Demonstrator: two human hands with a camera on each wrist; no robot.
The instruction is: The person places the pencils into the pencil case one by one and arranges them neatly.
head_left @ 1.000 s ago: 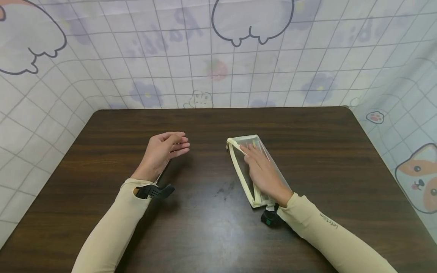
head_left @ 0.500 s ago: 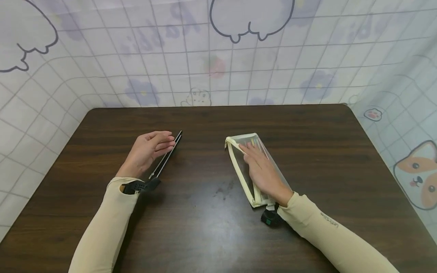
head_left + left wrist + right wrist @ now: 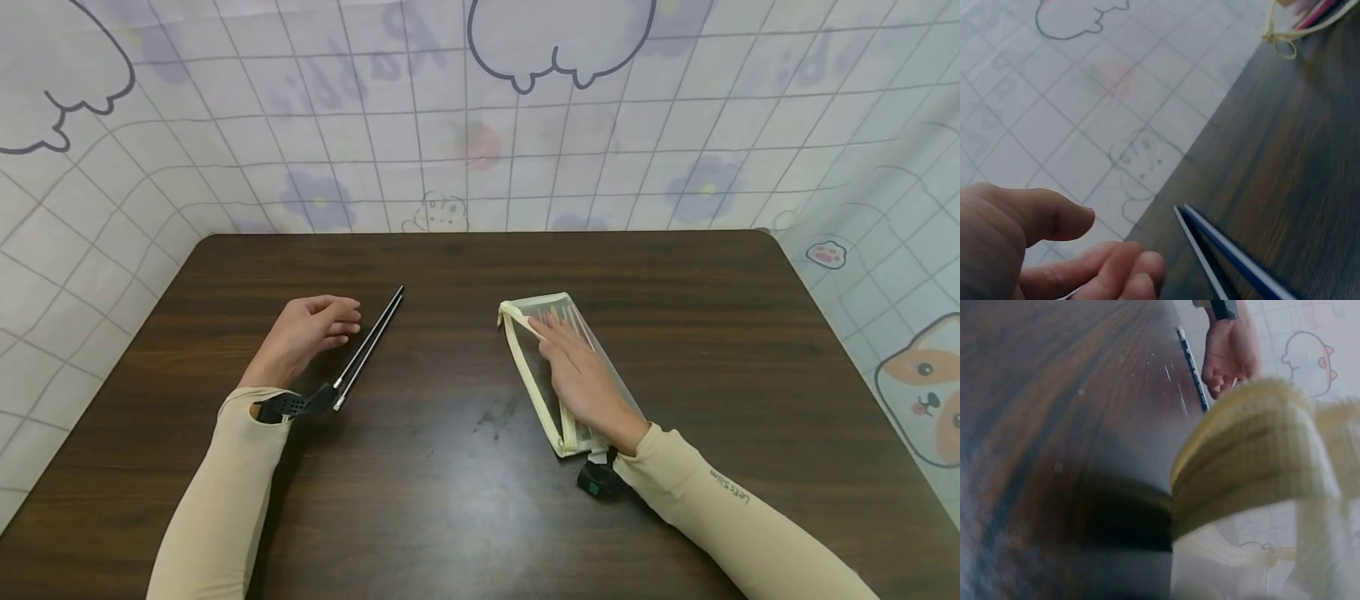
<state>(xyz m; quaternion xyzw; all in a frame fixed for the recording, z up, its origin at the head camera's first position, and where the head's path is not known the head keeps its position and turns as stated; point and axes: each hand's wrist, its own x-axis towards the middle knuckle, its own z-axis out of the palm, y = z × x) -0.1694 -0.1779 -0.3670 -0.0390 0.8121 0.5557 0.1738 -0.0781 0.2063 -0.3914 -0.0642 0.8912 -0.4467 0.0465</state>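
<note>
Two long, slim, dark pencils point(image 3: 369, 351) lie side by side on the table, slanting away from me; the right wrist view shows a pale end and light marks on one pencil point(image 3: 1192, 367). Just left of them hovers my left hand point(image 3: 303, 333), thumb and fingers loosely bent around nothing. In the left wrist view its fingertips are beside the pencils point(image 3: 1235, 250). My right hand point(image 3: 581, 375) rests flat, fingers extended, on a see-through pencil case point(image 3: 527, 377) with a pale yellow zip edge. Slim sticks show inside the case. Its yellow fabric point(image 3: 1254, 450) fills much of the right wrist view.
The dark wood table point(image 3: 465, 500) ends at a white grid-patterned curtain point(image 3: 480, 108) behind, which also runs along both sides. A black wrist device point(image 3: 596, 479) sits under my right wrist, and another point(image 3: 288, 407) is on my left wrist.
My left hand has drawn back to the left, away from the pencils, which now lie uncovered on the table. The right hand stays on the pencil case.
</note>
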